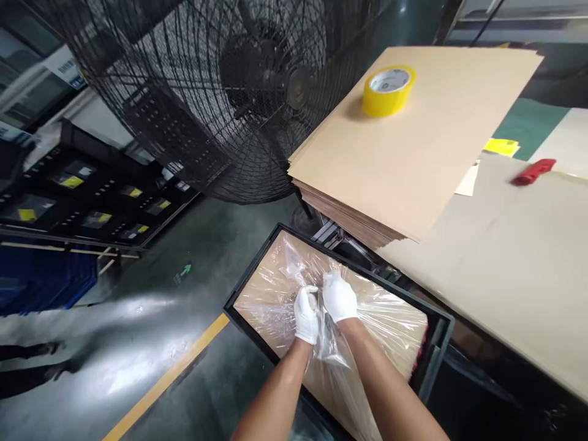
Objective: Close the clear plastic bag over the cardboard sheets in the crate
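Note:
A black crate (253,264) stands below me, with brown cardboard (261,275) lying in it under clear plastic film (333,352). The film is bunched and creased toward the middle. Both hands wear white gloves. My left hand (306,313) is closed on the gathered film, with its fingers curled. Close beside it, my right hand (339,297) also pinches the film, its fingertips partly hidden by the glove and the plastic.
A large black fan (257,79) stands ahead. To the right, a stack of cardboard sheets (413,153) carries a roll of yellow tape (389,92) on a table (514,269), near a red-handled tool (533,172). Black bins (68,184) are racked at left. A person's legs (32,361) show at lower left.

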Tool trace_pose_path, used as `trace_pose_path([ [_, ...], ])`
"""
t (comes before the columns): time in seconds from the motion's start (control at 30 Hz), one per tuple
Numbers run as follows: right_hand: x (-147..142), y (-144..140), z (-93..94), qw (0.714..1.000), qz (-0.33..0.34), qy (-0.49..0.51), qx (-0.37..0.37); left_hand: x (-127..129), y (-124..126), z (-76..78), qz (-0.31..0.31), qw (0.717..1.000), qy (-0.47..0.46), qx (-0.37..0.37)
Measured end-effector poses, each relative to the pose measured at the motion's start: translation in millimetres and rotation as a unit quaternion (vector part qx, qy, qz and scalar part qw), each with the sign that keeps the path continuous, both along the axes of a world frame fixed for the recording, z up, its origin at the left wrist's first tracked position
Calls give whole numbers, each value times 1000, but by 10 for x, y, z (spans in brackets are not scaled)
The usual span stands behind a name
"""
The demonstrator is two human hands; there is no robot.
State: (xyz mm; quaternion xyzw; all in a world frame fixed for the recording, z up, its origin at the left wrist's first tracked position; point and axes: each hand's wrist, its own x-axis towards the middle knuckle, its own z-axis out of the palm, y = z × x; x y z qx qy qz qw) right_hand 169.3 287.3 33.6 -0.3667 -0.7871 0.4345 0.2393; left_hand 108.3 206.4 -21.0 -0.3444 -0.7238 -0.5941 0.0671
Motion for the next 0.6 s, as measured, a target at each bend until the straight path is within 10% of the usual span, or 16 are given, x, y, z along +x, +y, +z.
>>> trace_pose_path([
  [0.37, -69, 276, 46, 995, 15, -46, 83, -47, -66, -35, -185, 972, 4, -142],
  [0.6, 308, -364, -266, 974, 14, 38, 221, -101, 204, -23, -106, 984, -6, -144],
])
